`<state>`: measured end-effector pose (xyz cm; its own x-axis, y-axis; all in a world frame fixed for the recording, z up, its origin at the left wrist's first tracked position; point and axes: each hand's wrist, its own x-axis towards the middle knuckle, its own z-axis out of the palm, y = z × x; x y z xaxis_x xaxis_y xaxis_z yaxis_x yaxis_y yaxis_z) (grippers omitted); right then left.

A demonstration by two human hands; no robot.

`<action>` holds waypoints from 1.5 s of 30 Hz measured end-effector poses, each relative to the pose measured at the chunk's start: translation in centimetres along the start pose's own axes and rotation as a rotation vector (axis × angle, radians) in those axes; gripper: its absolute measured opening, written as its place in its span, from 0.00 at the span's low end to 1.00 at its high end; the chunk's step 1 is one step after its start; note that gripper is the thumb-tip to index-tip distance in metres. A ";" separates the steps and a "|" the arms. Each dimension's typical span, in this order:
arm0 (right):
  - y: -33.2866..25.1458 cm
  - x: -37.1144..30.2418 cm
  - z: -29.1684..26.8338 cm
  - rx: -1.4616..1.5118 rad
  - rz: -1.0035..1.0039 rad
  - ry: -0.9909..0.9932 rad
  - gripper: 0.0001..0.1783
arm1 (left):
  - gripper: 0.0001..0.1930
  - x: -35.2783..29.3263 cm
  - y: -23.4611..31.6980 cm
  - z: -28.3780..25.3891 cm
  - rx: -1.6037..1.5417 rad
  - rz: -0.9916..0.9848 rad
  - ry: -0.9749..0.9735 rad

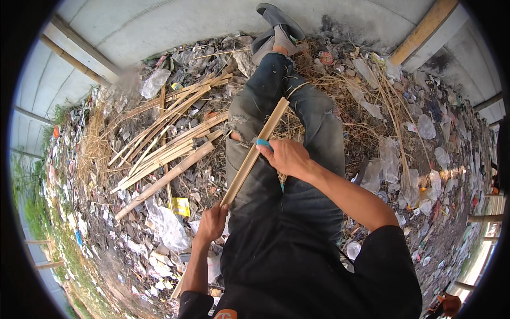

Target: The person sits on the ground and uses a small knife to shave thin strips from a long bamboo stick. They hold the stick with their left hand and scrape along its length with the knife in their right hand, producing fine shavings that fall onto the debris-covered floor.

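Note:
A split bamboo strip (247, 167), pale and grooved along its length, lies slantwise over my jeans-covered legs (313, 138). My left hand (212, 222) is closed around its lower end, beside my left thigh. Further up the strip, my right hand (289, 158) is closed, with its thumb side against the bamboo. A small blue piece (263, 142) shows at that thumb, on the strip. I cannot tell whether it is a wrap on the thumb or part of a tool; the right fingers hide the rest.
Several split bamboo strips (159, 162) and a rounder bamboo piece (166, 181) lie on the left. Plastic litter (170, 226) and dry straw (356, 109) cover the ground. A grey wall (212, 21) with bamboo posts (425, 32) stands beyond my feet in dark sandals (281, 21).

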<state>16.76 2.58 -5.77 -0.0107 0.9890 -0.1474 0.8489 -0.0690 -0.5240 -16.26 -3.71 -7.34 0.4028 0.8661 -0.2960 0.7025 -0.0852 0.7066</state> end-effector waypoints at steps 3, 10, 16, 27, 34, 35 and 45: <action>9.0 4.7 -4.5 0.096 0.247 0.357 0.40 | 0.14 -2.1 -2.6 -0.8 0.039 0.044 0.007; 2.9 1.6 -5.9 0.214 0.139 0.267 0.38 | 0.08 -3.5 -3.9 0.4 0.154 0.070 0.152; -5.0 -3.8 0.3 0.114 -0.111 0.003 0.35 | 0.11 0.4 -1.2 1.7 0.318 0.144 0.319; -3.5 -3.4 1.5 0.060 -0.112 0.101 0.34 | 0.11 -0.6 -0.6 1.9 0.460 0.050 0.312; -4.8 -3.4 2.2 0.059 -0.121 -0.099 0.34 | 0.08 -0.3 1.0 2.3 0.428 0.047 0.318; -3.5 -2.0 2.0 0.115 -0.065 0.039 0.35 | 0.07 -0.4 0.7 2.0 0.439 0.005 0.281; -5.1 -4.2 3.5 0.091 -0.191 -0.074 0.37 | 0.08 0.1 1.3 2.1 0.383 0.014 0.289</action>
<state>10.58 -1.66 -5.45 -0.2085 0.9731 -0.0981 0.7768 0.1038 -0.6211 -14.05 -4.74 -7.84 0.2723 0.9604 -0.0586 0.8858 -0.2265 0.4051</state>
